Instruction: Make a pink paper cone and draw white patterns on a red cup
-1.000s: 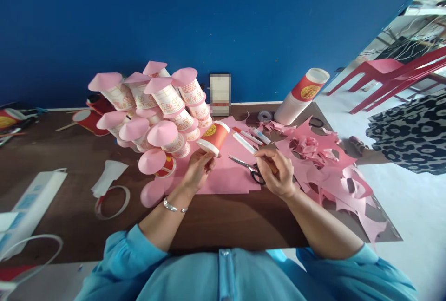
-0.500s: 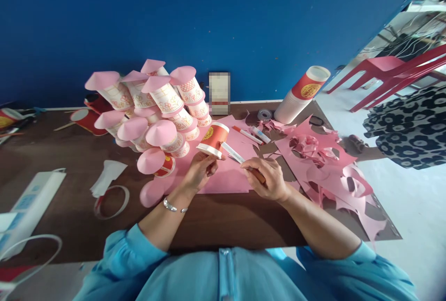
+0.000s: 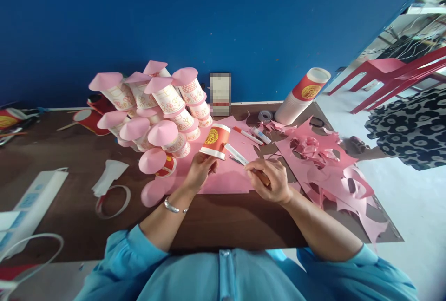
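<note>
A red paper cup (image 3: 216,140) with a gold emblem is gripped at its white rim by my left hand (image 3: 201,170). My right hand (image 3: 270,180) is closed around the orange handle of a tool (image 3: 237,154), whose pale, narrow end lies against or close beside the cup's right side. Flat pink paper (image 3: 226,180) lies beneath both hands. To the left stand several decorated cups (image 3: 170,101) topped with pink paper cones (image 3: 162,134).
A tall cup stack (image 3: 293,101) stands at the back right, near a tape roll (image 3: 265,115) and pens (image 3: 248,136). Pink paper scraps (image 3: 324,171) cover the table's right side. A white tape ring (image 3: 127,201) lies left. A blue wall (image 3: 223,22) rises behind.
The red cup has turned in my left hand, so more of its gold emblem shows. My right hand and the tool have shifted slightly to the right.
</note>
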A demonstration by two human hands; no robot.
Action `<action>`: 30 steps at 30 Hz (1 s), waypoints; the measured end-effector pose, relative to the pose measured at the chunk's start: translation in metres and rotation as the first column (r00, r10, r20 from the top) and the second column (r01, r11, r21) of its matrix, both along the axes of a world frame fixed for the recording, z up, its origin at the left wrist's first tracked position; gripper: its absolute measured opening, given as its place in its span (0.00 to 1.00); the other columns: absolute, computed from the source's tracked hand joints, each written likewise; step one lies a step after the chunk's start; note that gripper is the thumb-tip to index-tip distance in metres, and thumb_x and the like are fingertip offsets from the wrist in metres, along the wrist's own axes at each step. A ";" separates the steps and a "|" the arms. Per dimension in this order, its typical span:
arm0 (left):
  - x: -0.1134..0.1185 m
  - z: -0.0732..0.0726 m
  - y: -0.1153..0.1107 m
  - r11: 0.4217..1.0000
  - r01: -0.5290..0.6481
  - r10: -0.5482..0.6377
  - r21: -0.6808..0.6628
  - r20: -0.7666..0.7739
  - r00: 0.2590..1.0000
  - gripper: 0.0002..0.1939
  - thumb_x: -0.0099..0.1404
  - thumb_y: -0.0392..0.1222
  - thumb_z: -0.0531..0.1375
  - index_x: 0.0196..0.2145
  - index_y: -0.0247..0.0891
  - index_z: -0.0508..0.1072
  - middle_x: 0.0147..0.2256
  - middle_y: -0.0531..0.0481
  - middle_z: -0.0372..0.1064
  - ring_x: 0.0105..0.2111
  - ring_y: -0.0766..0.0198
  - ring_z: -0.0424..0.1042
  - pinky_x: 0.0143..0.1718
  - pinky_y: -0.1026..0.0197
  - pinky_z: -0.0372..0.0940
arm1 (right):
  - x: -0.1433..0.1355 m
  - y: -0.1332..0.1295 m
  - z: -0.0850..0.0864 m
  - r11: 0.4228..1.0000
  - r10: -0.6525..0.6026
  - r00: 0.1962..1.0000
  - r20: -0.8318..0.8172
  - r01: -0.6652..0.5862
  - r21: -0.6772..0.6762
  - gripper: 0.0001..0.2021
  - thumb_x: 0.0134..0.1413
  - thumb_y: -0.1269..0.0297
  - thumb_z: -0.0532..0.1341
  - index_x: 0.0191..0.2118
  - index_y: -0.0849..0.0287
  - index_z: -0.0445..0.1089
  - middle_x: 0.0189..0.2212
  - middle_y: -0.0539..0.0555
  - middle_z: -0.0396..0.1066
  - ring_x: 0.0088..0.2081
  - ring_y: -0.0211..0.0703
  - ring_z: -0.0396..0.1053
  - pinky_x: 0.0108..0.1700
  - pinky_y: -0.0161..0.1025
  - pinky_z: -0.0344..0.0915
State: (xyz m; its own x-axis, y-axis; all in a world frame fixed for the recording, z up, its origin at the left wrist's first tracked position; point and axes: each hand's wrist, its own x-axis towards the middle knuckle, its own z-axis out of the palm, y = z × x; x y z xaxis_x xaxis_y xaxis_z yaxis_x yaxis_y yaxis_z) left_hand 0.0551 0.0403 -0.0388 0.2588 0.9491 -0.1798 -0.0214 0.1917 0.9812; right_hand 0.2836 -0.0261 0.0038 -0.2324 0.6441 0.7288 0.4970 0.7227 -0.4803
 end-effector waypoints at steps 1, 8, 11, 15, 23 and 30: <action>0.000 -0.001 0.000 1.000 0.000 0.000 0.016 -0.031 1.000 0.25 0.62 0.65 0.68 0.25 0.38 0.77 0.16 0.56 0.60 0.17 0.71 0.54 0.22 0.63 0.48 | 0.000 -0.001 0.000 1.000 -0.007 1.000 0.007 0.007 -0.001 0.11 0.68 0.72 0.62 0.49 0.49 0.76 0.30 0.48 0.82 0.24 0.39 0.75 0.29 0.35 0.71; -0.008 -0.012 0.000 0.964 -0.029 0.119 0.265 -0.330 0.937 0.11 0.66 0.38 0.64 0.46 0.39 0.81 0.28 0.51 0.79 0.27 0.61 0.75 0.32 0.61 0.68 | 0.005 0.003 -0.015 0.939 -0.287 0.946 -0.153 0.246 -0.242 0.07 0.76 0.60 0.62 0.46 0.53 0.78 0.21 0.43 0.64 0.18 0.35 0.58 0.23 0.35 0.59; -0.010 -0.021 0.000 0.851 0.092 0.251 0.517 -0.554 0.794 0.26 0.68 0.30 0.57 0.61 0.40 0.79 0.53 0.40 0.86 0.48 0.52 0.84 0.48 0.54 0.76 | 0.007 0.012 -0.025 0.915 -0.317 0.886 -0.339 0.192 -0.354 0.10 0.78 0.54 0.61 0.49 0.53 0.76 0.23 0.42 0.61 0.20 0.35 0.57 0.23 0.35 0.55; -0.012 -0.030 -0.001 0.789 0.262 0.307 0.556 -0.726 0.615 0.30 0.73 0.30 0.55 0.69 0.40 0.74 0.60 0.36 0.81 0.49 0.51 0.85 0.45 0.56 0.76 | 0.008 0.019 -0.029 0.914 -0.249 0.876 -0.413 0.072 -0.399 0.12 0.76 0.51 0.63 0.49 0.54 0.75 0.24 0.42 0.62 0.21 0.35 0.59 0.24 0.35 0.57; -0.012 -0.031 -0.002 0.798 0.338 0.322 0.499 -0.827 0.460 0.29 0.79 0.35 0.52 0.74 0.36 0.70 0.54 0.34 0.80 0.31 0.57 0.77 0.27 0.58 0.65 | 0.008 0.016 -0.018 0.873 -0.167 0.946 -0.276 0.012 -0.488 0.09 0.69 0.56 0.65 0.41 0.55 0.78 0.22 0.45 0.66 0.20 0.34 0.56 0.22 0.34 0.51; -0.007 -0.019 -0.008 0.770 0.327 0.337 0.547 -0.785 0.520 0.33 0.72 0.34 0.57 0.73 0.39 0.71 0.56 0.34 0.77 0.45 0.51 0.81 0.31 0.59 0.67 | 0.010 0.022 -0.028 0.872 -0.171 0.843 -0.510 -0.111 -0.477 0.13 0.73 0.49 0.66 0.47 0.54 0.76 0.22 0.42 0.63 0.19 0.34 0.59 0.22 0.34 0.57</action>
